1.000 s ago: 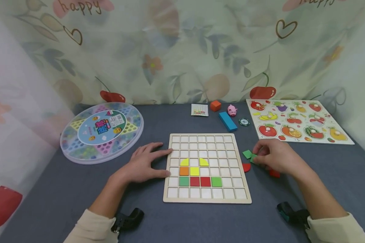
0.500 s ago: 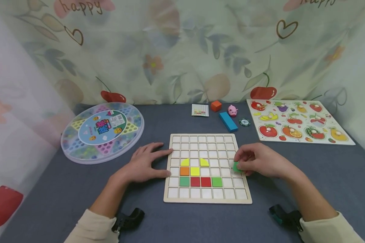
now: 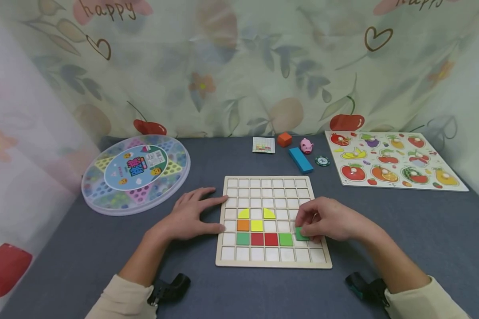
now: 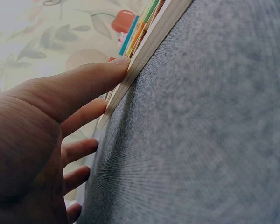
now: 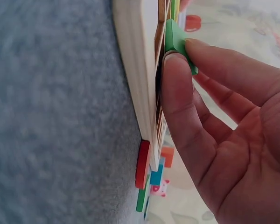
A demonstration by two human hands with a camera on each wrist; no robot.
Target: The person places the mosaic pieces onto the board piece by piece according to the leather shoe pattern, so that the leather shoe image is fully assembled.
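A wooden grid board [image 3: 273, 265] lies on the table in the head view, with yellow, orange, red and green tiles in some cells. My left hand [image 3: 193, 213] is spread at its left side; thumb and index finger touch that edge, which the left wrist view also shows. My right hand [image 3: 330, 219] pinches a green square tile [image 3: 301, 234] between thumb and fingers. The tile is over the right part of the board, just right of a green tile [image 3: 285, 239] lying in the row with two red ones. In the right wrist view, the pinched tile looks tilted against the board.
Beside the board lie a red piece [image 5: 143, 163] and a green piece [image 5: 141, 199]. Behind it are a pattern card [image 3: 263, 145], orange cube [image 3: 284, 139], blue block [image 3: 301, 160], pink pig [image 3: 306, 145] and chip [image 3: 322, 161]. A round game box [image 3: 175, 190] and fruit puzzle [image 3: 399, 161] flank them.
My right hand picked up a green tile from the table right of the board and carried it left and nearer, over the board. The left hand stayed at the edge.
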